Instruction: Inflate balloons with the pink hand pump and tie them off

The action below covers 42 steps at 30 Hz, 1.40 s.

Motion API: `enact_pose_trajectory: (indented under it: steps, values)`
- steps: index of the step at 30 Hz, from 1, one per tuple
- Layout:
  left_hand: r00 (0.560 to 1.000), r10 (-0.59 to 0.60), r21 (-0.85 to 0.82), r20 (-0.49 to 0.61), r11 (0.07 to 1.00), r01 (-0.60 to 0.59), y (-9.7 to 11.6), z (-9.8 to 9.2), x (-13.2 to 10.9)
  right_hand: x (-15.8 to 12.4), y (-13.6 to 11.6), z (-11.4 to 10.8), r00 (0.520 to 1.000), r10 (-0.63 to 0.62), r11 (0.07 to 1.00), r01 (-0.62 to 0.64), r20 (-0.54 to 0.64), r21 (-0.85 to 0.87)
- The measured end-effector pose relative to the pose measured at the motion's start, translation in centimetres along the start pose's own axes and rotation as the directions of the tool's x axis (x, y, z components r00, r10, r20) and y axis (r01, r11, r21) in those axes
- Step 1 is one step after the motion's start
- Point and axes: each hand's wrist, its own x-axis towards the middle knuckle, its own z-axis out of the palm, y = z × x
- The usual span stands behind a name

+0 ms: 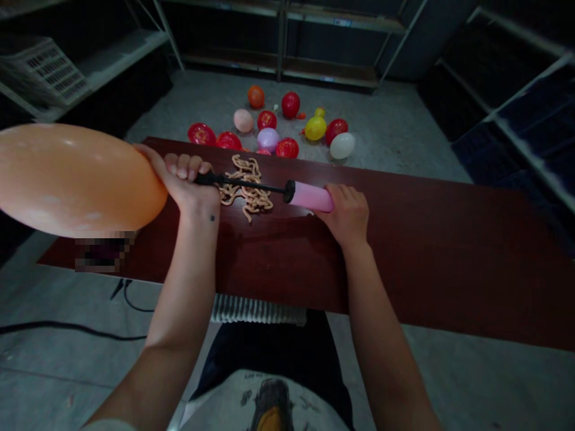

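Orange balloon (76,179): we see it blown up big at the far left of the view, above the left end of the bench (449,251). Its narrow end runs straight into our left hand (188,182), so the orange balloon sits on the outer side of that hand and touches it.
Bench: dark red board running across the view in front of us; both our hands are over it.
Shelves (332,21): metal racks along the back and both sides of the room; a pale crate (49,69) rests on the left one.
Inflated balloons (287,146): a cluster on the floor (395,131) beyond the bench, mostly red, with a yellow, a white, a pink and an orange one among them.
Pump (309,197): pink barrel with a thin black rod drawn out to the left; it lies level just above the bench, spanning from one hand to the other.
Left hand: fist closed tight on the balloon's neck and the black end of the rod; we cannot tell how the two join inside the fist.
Right hand (345,212): wrapped around the right end of the pink barrel, well apart from the balloon.
Limp balloons (251,203): small pale-orange heap on the bench, under the rod, between our hands.
Cable (67,328): black, on the floor below the bench's left end.
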Motion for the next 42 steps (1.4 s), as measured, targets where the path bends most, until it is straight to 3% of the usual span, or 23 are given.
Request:
enact_pose_trajectory:
  steps: [5,10,15,26,31,35,38,42]
  values:
    - [0.997,-0.050,0.144,0.059,0.989,0.041,-3.1,0.2,-1.0,-0.1,-1.3,-0.2,0.998,-0.046,0.998,0.048,-0.041,0.035]
    - [0.986,-0.113,0.173,0.120,0.981,0.092,-6.5,0.2,-2.9,-0.1,-3.4,-0.2,0.997,-0.076,0.992,0.078,-0.024,0.101]
    - [0.980,-0.139,0.207,0.142,0.972,0.108,-7.4,-0.6,-3.0,-0.2,-3.6,0.2,0.997,-0.072,0.992,0.073,-0.010,0.099]
    - [0.996,-0.077,0.175,0.052,0.982,0.067,-5.6,-2.1,0.1,0.2,-3.7,0.6,0.993,-0.115,0.992,0.116,-0.024,0.044]
    - [0.998,-0.062,0.101,0.000,0.993,0.062,-3.5,-2.5,1.8,0.1,-2.1,0.5,0.994,-0.110,0.993,0.110,-0.003,-0.033]
    - [0.998,-0.043,0.062,-0.045,0.997,0.046,-2.0,-2.6,2.7,-0.1,-0.1,0.3,0.996,-0.080,0.993,0.074,-0.051,-0.094]
    - [1.000,-0.020,0.091,-0.002,0.996,0.020,-1.1,-3.0,3.1,-0.1,0.9,0.0,0.993,-0.069,0.988,0.055,-0.098,-0.141]
    - [0.990,0.000,0.097,0.140,0.995,-0.013,-0.8,-3.7,3.3,-0.2,1.4,-0.3,0.992,-0.044,0.989,0.026,-0.120,-0.147]
